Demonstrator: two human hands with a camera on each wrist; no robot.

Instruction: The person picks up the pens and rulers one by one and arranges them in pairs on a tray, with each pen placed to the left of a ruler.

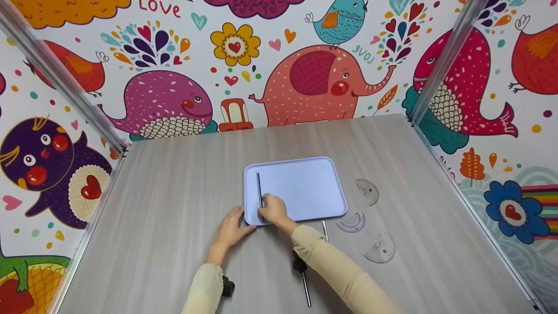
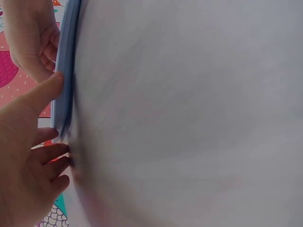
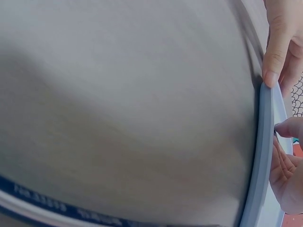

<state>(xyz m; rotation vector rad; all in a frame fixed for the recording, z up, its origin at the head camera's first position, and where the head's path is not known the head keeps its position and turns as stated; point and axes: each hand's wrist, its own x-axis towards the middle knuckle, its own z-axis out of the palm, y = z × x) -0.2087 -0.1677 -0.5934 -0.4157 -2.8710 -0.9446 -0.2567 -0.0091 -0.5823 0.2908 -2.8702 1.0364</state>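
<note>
In the head view, a pale blue tray (image 1: 305,187) lies on the table. My right hand (image 1: 273,209) is over the tray's near left part and pinches the lower end of a dark pencil (image 1: 259,181), which runs along the tray's left side. In the right wrist view, the thumb and fingers of that hand (image 3: 289,175) meet round the pencil's dark end. My left hand (image 1: 231,229) touches the tray's near left corner, its thumb on the front edge and its fingers by the left side, as the left wrist view also shows.
Right of the tray lie three clear protractors: an upper one (image 1: 368,192), a purplish one (image 1: 352,222) and a lower one (image 1: 381,247). A pencil (image 1: 324,229) shows beside the right sleeve, and another (image 1: 307,290) shows below the forearm. Printed walls enclose the table.
</note>
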